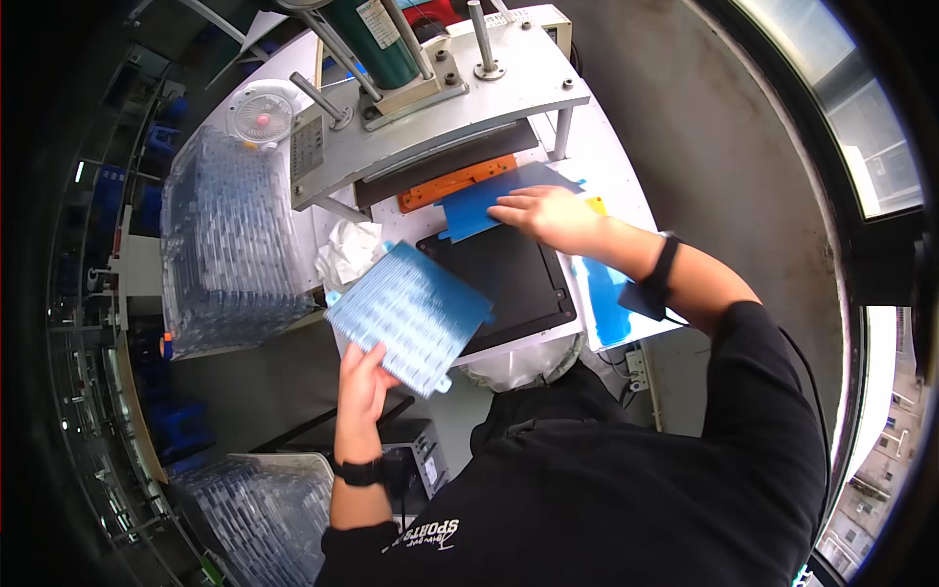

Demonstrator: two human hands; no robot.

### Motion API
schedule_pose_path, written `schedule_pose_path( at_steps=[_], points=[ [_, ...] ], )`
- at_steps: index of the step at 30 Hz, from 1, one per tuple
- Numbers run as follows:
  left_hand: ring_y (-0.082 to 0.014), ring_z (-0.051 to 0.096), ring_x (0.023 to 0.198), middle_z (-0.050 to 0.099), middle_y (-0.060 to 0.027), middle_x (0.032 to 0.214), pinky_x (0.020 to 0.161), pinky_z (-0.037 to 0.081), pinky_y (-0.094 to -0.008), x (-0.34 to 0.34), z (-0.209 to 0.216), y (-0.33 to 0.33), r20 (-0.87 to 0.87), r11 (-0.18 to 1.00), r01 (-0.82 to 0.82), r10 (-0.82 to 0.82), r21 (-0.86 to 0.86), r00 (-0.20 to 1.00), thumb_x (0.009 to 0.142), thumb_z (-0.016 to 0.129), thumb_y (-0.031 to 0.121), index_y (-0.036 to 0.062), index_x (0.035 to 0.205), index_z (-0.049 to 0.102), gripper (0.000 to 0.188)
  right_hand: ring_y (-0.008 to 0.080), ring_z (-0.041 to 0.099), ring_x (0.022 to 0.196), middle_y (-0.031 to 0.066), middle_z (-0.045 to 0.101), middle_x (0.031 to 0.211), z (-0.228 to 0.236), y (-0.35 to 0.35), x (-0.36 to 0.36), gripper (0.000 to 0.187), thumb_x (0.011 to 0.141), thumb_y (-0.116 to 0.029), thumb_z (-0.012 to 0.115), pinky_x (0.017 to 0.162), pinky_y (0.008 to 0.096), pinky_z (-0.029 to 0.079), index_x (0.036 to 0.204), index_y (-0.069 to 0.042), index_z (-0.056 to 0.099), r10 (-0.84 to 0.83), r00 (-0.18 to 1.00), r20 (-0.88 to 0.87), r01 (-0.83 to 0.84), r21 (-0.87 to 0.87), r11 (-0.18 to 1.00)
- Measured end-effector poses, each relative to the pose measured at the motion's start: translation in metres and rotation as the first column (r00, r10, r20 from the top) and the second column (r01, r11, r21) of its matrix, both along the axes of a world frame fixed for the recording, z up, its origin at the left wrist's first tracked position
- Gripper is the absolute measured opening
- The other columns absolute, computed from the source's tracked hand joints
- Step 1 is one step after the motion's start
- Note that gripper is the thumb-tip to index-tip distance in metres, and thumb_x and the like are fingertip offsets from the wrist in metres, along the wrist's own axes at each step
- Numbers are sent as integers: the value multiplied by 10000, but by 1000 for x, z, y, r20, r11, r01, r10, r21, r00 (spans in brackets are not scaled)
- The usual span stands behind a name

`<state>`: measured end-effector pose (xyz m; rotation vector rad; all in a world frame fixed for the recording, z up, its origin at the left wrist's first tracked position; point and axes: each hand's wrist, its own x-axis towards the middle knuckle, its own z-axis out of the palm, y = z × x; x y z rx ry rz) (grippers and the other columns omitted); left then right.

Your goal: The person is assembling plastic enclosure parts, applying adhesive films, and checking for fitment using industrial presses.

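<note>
My left hand (363, 383) grips the near-left edge of a square, blue-tinted sheet (411, 318) marked with rows of small rectangles and fitted with small tabs. The sheet is tilted above the table's front edge and covers part of a black flat plate (514, 284). My right hand (558, 220) reaches across the plate's far part. Its fingers are stretched out over a second blue sheet (472, 212), touching its top; the thumb is hidden. This second sheet lies partly under the press, in front of an orange bar (458, 183).
A metal press (460, 108) with posts and a green cylinder (372, 44) stands beyond my hands. Left are stacked clear trays (230, 245), a small fan (262, 117) and crumpled white cloth (349, 252). More blue film (608, 303) lies right; further trays (259, 509) stand low left.
</note>
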<state>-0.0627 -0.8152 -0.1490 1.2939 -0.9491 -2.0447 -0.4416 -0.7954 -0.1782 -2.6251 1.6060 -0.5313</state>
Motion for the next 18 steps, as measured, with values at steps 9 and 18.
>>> schedule_pose_path(
  at_steps=[9, 18],
  points=[
    [-245, 517, 1153, 508, -146, 1294, 969, 424, -376, 114, 21, 107, 66, 892, -443, 449, -96, 891, 935, 449, 30, -20, 1354, 381, 427, 314, 423, 1284, 117, 475, 1368, -101, -134, 54, 472, 873, -103, 468, 1089, 466, 286, 1342, -152, 490, -175, 958, -227, 205, 114, 972],
    [-263, 482, 1199, 477, -139, 1336, 1013, 385, -396, 144, -1, 149, 176, 850, -526, 521, -17, 835, 939, 457, 39, 1, 1369, 382, 438, 296, 364, 1330, 129, 379, 1445, -123, -171, 55, 563, 900, -58, 394, 1100, 390, 281, 1429, -248, 376, -269, 940, -211, 335, 406, 850]
  ],
)
